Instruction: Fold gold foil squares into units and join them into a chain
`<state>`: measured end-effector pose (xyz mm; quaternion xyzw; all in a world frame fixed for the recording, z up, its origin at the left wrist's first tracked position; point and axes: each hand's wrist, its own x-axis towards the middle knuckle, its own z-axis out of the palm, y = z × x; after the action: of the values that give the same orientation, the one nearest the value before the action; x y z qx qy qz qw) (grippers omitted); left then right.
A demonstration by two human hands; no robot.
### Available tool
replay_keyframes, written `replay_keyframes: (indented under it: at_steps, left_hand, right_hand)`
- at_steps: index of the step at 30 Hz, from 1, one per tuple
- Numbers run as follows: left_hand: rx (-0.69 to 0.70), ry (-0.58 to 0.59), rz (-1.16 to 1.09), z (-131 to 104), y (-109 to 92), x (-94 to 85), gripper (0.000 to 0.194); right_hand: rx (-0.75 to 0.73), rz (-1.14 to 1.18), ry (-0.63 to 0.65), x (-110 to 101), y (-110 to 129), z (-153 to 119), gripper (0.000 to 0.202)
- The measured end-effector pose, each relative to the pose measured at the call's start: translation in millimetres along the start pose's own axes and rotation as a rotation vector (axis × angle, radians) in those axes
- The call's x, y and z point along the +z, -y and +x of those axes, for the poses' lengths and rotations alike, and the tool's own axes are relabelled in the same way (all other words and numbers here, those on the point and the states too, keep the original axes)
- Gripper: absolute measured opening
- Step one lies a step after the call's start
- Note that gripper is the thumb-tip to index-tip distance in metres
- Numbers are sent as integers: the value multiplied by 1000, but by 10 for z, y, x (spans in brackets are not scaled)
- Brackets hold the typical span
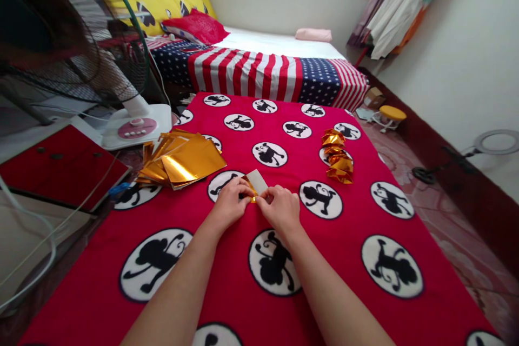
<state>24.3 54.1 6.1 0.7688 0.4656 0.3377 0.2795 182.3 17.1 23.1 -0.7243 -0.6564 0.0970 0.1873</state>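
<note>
Cloth [348, 233] in red with black-and-white monkey roundels spreads before a flag-patterned bed [243, 73], a fan [73, 32] at far left. Gold sheets [192, 159] fan out in a glossy pile at left; folded gold pieces [339, 161] form a row at right. Between them, left hand [232, 200] and right hand [283, 206] pinch a partly folded sheet [257, 181], gold and pale grey, fingertips nearly together.

The left edge crops the blurred fan [117, 78], and the right hand [283, 206] seems to hide part of the sheet [258, 179].
</note>
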Motion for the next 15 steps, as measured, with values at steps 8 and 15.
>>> replay_keyframes:
  at_steps: [8, 15]
  left_hand:
    - [3, 25, -14, -7, 14, -27, 20]
    - [0, -8, -24, -24, 10, -23, 20]
  right_hand:
    - [35, -31, 16, 24, 18, 68, 10]
    - [19, 83, -34, 22, -17, 23, 7]
